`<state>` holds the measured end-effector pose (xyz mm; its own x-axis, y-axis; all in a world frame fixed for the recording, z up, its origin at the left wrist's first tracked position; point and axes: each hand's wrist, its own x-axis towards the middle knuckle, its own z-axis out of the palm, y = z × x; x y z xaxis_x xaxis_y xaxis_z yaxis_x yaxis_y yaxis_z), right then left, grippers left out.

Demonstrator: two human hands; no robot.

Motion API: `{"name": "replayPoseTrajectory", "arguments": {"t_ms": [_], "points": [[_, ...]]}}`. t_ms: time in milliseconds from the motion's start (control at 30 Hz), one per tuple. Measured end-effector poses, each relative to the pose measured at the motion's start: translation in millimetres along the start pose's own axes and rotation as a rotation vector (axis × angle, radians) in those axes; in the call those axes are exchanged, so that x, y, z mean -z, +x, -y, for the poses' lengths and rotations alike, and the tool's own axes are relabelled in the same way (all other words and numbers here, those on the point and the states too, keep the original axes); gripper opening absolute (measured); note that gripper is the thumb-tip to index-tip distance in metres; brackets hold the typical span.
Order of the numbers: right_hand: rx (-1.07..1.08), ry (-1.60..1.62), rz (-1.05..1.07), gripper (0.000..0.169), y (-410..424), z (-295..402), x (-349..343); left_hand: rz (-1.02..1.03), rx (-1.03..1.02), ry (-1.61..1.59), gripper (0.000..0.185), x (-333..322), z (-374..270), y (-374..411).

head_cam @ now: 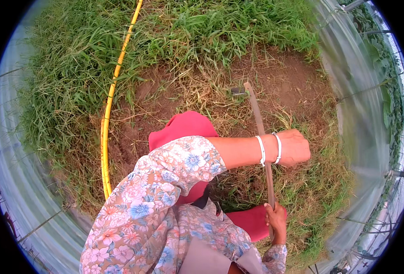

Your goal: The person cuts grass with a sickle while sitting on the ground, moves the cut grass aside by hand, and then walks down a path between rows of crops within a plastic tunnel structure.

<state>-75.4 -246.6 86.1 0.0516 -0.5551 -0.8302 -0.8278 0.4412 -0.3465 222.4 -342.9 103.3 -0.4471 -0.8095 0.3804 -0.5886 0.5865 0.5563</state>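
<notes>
My right hand [276, 219] is closed around the lower part of a long wooden handle [256, 113], close to my right knee. At the handle's far end a small dark metal blade [238, 91], like a hoe's, lies against the soil and cut dry grass. My left arm, with two white bands at the wrist, reaches across above the handle. My left hand [294, 148] is just right of the handle, its back towards the camera. Its fingers are bent under and hidden, so whether it holds anything does not show.
A yellow hose [114, 82] runs along the left. Tall green grass [202, 27] grows ahead and left, beyond bare brown soil [287, 82]. Clear plastic sheeting [363, 137] stands along the right, with leafy plants behind it; more sheeting [27, 164] is at the left.
</notes>
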Motion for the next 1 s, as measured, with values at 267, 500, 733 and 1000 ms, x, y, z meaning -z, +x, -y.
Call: {"name": "replayPoseTrajectory", "arguments": {"t_ms": [267,500,733,1000], "points": [[0.165,0.327,0.144,0.023,68,55,-50,0.008,0.012,0.066,0.009,-8,-8,-11],[0.540,-0.176,0.104,0.044,135,130,-100,0.032,-0.045,0.063,0.010,-25,-26,1],[0.464,-0.744,-0.503,0.032,103,-27,42,0.150,-0.035,0.036,0.009,-41,-23,1],[0.222,-0.443,-0.856,0.040,15,-153,140,0.228,-0.173,-0.032,0.008,-72,-42,19]]}}
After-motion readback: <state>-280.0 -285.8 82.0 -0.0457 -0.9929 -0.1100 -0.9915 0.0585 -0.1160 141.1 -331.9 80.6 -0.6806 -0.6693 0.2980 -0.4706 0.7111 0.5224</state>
